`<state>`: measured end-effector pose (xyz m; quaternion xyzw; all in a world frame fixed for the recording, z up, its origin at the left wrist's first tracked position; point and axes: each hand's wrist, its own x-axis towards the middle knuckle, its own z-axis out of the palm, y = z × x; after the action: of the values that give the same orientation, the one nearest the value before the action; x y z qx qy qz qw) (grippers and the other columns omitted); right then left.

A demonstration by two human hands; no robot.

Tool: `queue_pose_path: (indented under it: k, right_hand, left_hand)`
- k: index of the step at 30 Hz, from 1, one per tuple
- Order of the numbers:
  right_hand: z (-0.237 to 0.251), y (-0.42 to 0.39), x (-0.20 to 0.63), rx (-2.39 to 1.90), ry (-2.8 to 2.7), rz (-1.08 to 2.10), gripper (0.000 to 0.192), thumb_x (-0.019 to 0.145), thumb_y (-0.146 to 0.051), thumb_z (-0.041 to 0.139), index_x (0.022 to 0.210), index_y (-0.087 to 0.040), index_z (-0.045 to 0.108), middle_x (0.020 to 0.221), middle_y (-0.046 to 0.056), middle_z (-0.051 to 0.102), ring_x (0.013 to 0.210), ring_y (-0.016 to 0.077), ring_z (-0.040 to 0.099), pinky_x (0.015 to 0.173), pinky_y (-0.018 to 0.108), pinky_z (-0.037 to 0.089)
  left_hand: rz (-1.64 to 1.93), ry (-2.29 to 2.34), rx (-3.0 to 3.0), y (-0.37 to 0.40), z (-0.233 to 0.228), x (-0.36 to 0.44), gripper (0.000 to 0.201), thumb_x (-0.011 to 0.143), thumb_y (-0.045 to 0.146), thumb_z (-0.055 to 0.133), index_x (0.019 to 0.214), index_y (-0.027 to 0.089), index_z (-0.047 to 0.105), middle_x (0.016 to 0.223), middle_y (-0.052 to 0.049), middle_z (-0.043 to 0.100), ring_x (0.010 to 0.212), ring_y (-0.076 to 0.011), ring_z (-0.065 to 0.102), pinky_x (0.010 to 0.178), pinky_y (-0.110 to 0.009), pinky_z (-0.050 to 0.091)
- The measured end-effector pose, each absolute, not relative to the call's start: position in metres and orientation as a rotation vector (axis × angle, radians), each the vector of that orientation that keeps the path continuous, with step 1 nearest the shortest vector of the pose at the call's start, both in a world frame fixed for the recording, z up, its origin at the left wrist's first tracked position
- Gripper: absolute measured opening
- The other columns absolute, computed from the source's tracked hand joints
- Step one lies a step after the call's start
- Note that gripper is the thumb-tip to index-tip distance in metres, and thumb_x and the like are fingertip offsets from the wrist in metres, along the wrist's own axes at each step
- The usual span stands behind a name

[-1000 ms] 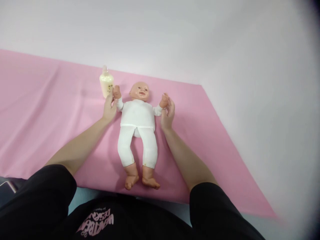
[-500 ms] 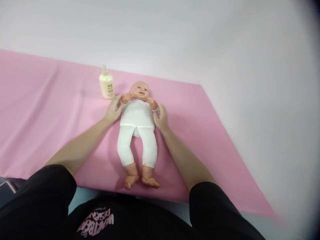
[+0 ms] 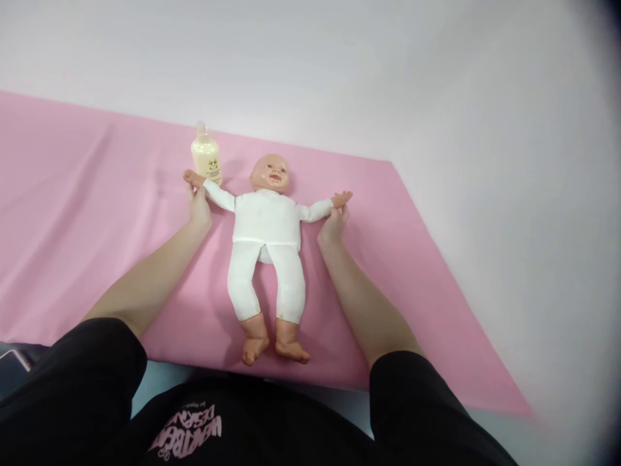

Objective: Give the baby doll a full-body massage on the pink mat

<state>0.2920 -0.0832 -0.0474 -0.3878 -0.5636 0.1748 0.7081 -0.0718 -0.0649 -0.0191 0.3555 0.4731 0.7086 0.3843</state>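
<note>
A baby doll (image 3: 266, 219) with a white cloth body lies on its back, its arms spread out to both sides and its feet towards me. My left hand (image 3: 200, 208) is closed around the doll's arm near the wrist, on the left, just in front of the lotion bottle. On the other side, my right hand (image 3: 334, 224) grips the opposite arm at the wrist. The doll's arms partly cover my fingertips. Behind the left doll arm stands the pale yellow lotion bottle (image 3: 206, 154), upright, its lower part overlapped by that arm.
A pink sheet (image 3: 388, 272) covers the table under the doll, with soft folds at the left. Beyond its far edge is a pale white surface (image 3: 310, 71). A dark object with a light rim (image 3: 17, 362) shows at the lower left.
Both my hands have moved apart, drawing the doll's arms from over its chest out to the sides. The doll's body and the bottle have stayed in place.
</note>
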Motion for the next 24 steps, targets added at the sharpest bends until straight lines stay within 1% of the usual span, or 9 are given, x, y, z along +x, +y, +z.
queue_pose_path:
  k: [2, 4, 7, 9, 13, 16, 19, 22, 24]
  right_hand:
    - [-0.042, -0.088, 0.288, -0.884, -1.197, 0.400, 0.056, 0.099, -0.035, 0.040, 0.155, -0.031, 0.035, 0.162, 0.013, 0.044, 0.152, 0.0306, 0.048, 0.122, 0.066, 0.044]
    - [-0.035, -0.094, 0.279, -0.905, -1.192, 0.381, 0.059, 0.099, -0.037, 0.042, 0.157, -0.027, 0.032, 0.165, 0.015, 0.041, 0.155, 0.0305, 0.044, 0.123, 0.065, 0.043]
    - [-0.027, -0.106, 0.266, -0.917, -1.315, 0.315, 0.060, 0.100, -0.041, 0.046, 0.157, -0.025, 0.033, 0.163, 0.016, 0.045, 0.153, 0.0292, 0.046, 0.122, 0.061, 0.044]
    - [-0.025, -0.114, 0.260, -0.939, -1.409, 0.292, 0.056, 0.099, -0.042, 0.051, 0.152, -0.026, 0.042, 0.154, 0.015, 0.055, 0.146, 0.0282, 0.054, 0.121, 0.058, 0.046]
    - [-0.019, -0.126, 0.252, -0.919, -1.689, 0.258, 0.041, 0.093, -0.029, 0.057, 0.134, -0.027, 0.062, 0.135, 0.010, 0.071, 0.131, 0.0271, 0.064, 0.119, 0.053, 0.049]
    - [-0.015, -0.128, 0.250, -0.896, -1.801, 0.253, 0.042, 0.089, -0.019, 0.055, 0.128, -0.029, 0.066, 0.132, 0.007, 0.073, 0.128, 0.0262, 0.065, 0.119, 0.052, 0.049]
    - [-0.018, -0.127, 0.252, -0.948, -1.701, 0.293, 0.043, 0.089, -0.020, 0.056, 0.130, -0.029, 0.063, 0.134, 0.008, 0.072, 0.129, 0.0253, 0.064, 0.118, 0.050, 0.051]
    - [-0.025, -0.121, 0.255, -0.969, -1.553, 0.358, 0.044, 0.092, -0.028, 0.059, 0.136, -0.026, 0.057, 0.137, 0.011, 0.068, 0.131, 0.0257, 0.063, 0.117, 0.050, 0.052]
    - [-0.030, -0.114, 0.258, -0.955, -1.478, 0.389, 0.047, 0.095, -0.035, 0.057, 0.140, -0.025, 0.053, 0.142, 0.014, 0.064, 0.135, 0.0264, 0.061, 0.118, 0.051, 0.050]
  left_hand:
    - [1.779, 1.162, 1.070, -0.063, -0.024, -0.073, 0.054, 0.112, 0.022, 0.029, 0.163, 0.022, 0.011, 0.168, -0.016, 0.039, 0.148, -0.0224, 0.050, 0.124, -0.046, 0.041]
    - [1.768, 1.117, 1.212, -0.064, -0.027, -0.074, 0.060, 0.113, 0.037, 0.038, 0.165, 0.027, 0.012, 0.168, -0.014, 0.039, 0.149, -0.0236, 0.050, 0.123, -0.047, 0.044]
    - [1.787, 1.088, 1.472, -0.072, -0.024, -0.070, 0.073, 0.101, 0.065, 0.055, 0.162, 0.035, 0.029, 0.166, -0.011, 0.045, 0.149, -0.0269, 0.051, 0.124, -0.049, 0.042]
    - [1.763, 1.105, 1.673, -0.081, -0.019, -0.063, 0.076, 0.097, 0.075, 0.054, 0.158, 0.033, 0.040, 0.163, -0.011, 0.049, 0.151, -0.0291, 0.048, 0.127, -0.050, 0.038]
    - [1.484, 1.136, 2.141, -0.099, -0.009, -0.048, 0.071, 0.100, 0.072, 0.049, 0.150, 0.023, 0.056, 0.150, -0.016, 0.060, 0.144, -0.0328, 0.053, 0.126, -0.053, 0.036]
    - [1.281, 1.137, 2.401, -0.106, -0.006, -0.042, 0.059, 0.103, 0.062, 0.047, 0.142, 0.022, 0.065, 0.142, -0.016, 0.064, 0.135, -0.0333, 0.058, 0.123, -0.056, 0.040]
    - [1.320, 1.162, 2.404, -0.107, -0.007, -0.042, 0.057, 0.104, 0.059, 0.047, 0.144, 0.021, 0.062, 0.142, -0.017, 0.064, 0.134, -0.0332, 0.058, 0.121, -0.056, 0.041]
    - [1.510, 1.189, 2.216, -0.105, -0.010, -0.045, 0.064, 0.103, 0.066, 0.048, 0.147, 0.020, 0.053, 0.143, -0.019, 0.062, 0.137, -0.0330, 0.057, 0.122, -0.055, 0.040]
    - [1.636, 1.195, 2.022, -0.100, -0.014, -0.049, 0.067, 0.102, 0.071, 0.047, 0.147, 0.022, 0.048, 0.146, -0.019, 0.059, 0.141, -0.0323, 0.054, 0.123, -0.054, 0.039]
